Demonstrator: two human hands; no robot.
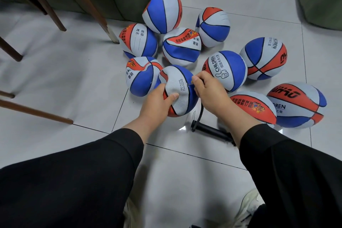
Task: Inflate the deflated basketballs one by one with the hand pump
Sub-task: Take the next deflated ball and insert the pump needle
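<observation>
The white tiled floor is carrying a cluster of red, white and blue basketballs, most of them looking dented and soft, lying ahead of the person and spreading off to the right. Nearest of all, one slack basketball is sitting between the two hands, its white panel creasing under the grip. The hand pump is lying flat on the floor just below it, partly hidden under the right forearm, its long axis running left to right, with the black hose curving up toward the right hand. The left hand is gripping the ball's left side, thumb pressing into the panel. The right hand is pinching the thin needle at the ball's right edge, pointing leftward into the seam, so the insertion is likely depending on that sideways line, with the right hand nearer the valve
</observation>
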